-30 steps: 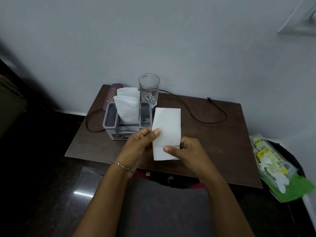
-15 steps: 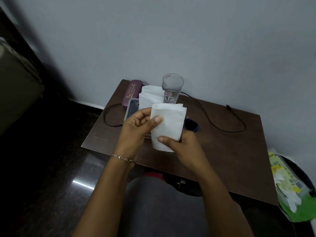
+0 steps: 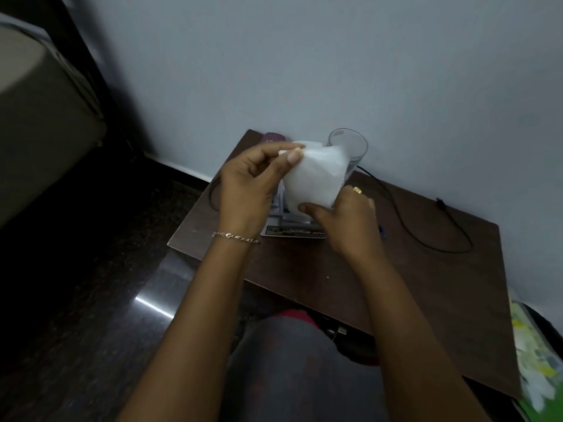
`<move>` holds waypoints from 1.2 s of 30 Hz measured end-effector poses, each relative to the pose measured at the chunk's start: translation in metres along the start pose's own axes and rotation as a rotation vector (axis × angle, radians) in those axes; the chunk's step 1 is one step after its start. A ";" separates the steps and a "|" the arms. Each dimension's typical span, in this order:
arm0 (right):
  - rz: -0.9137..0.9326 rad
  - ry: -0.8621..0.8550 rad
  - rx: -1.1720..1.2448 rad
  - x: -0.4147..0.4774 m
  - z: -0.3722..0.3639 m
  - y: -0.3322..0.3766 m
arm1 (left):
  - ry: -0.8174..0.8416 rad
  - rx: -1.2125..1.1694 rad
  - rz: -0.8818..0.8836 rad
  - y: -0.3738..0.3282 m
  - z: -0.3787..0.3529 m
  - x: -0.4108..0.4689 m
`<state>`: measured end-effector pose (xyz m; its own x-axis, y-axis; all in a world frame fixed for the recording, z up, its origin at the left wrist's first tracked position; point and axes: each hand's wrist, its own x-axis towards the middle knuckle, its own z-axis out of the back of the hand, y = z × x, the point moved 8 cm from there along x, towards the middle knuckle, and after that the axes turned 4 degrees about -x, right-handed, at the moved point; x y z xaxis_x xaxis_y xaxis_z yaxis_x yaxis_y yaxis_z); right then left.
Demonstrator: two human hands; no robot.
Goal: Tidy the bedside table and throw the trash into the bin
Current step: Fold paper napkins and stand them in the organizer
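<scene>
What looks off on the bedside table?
Only the black cable: it loops loose across the bedside table, its plug end lying free near the wall. The glass stands upright; nothing looks spilled.

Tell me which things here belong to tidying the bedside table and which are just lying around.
In the job: tissue, pinched by left hand and right hand; grey organiser; bedside table; bin of trash.
Lying about: glass; black cable; purple case; bed.
</scene>
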<state>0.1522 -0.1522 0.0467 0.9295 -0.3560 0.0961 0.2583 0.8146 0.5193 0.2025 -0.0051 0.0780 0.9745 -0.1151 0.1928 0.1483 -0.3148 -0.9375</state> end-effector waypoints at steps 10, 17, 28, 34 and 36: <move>0.110 0.144 -0.278 0.018 -0.017 -0.003 | 0.021 0.180 0.006 0.022 -0.004 0.011; 0.122 0.057 -0.190 0.009 -0.013 -0.004 | -0.013 0.216 0.012 0.030 0.007 0.011; 0.056 0.006 -0.292 0.009 -0.020 -0.009 | 0.055 0.303 -0.030 0.036 0.000 0.017; -0.064 0.037 0.090 0.013 -0.016 -0.017 | 0.071 0.354 -0.074 0.033 0.007 0.009; -0.049 0.073 -0.006 0.014 -0.019 -0.017 | 0.009 0.402 -0.084 0.036 0.019 0.003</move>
<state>0.1654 -0.1625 0.0227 0.9321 -0.3620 0.0085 0.3059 0.7998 0.5164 0.2139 0.0012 0.0398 0.9549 -0.1135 0.2744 0.2831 0.0692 -0.9566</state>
